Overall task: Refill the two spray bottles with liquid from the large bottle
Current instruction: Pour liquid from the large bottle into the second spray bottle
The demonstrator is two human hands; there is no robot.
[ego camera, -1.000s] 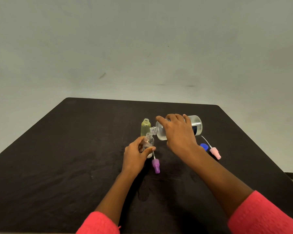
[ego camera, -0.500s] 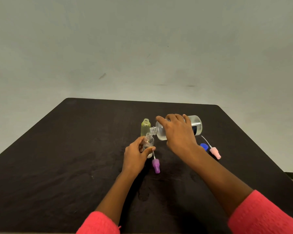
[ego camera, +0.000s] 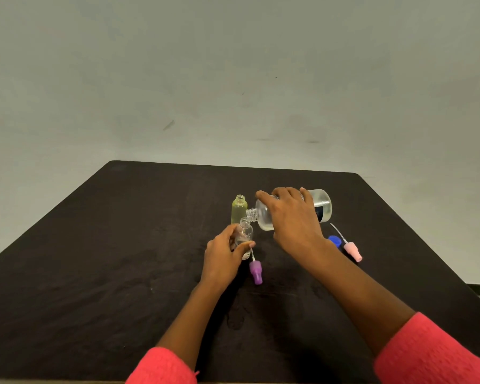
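STEP pour | right hand [ego camera: 291,217] wraps the large bottle [ego camera: 322,204], tipped sideways, neck just over the clear spray bottle [ego camera: 245,233] mid-table | left hand [ego camera: 222,256] curls round that small bottle | RISK narrow mouths (barely aligned): any wobble spills onto the table [ego camera: 122,259], or overfills | yellow bottle [ego camera: 239,210], just on the far side, could be knocked
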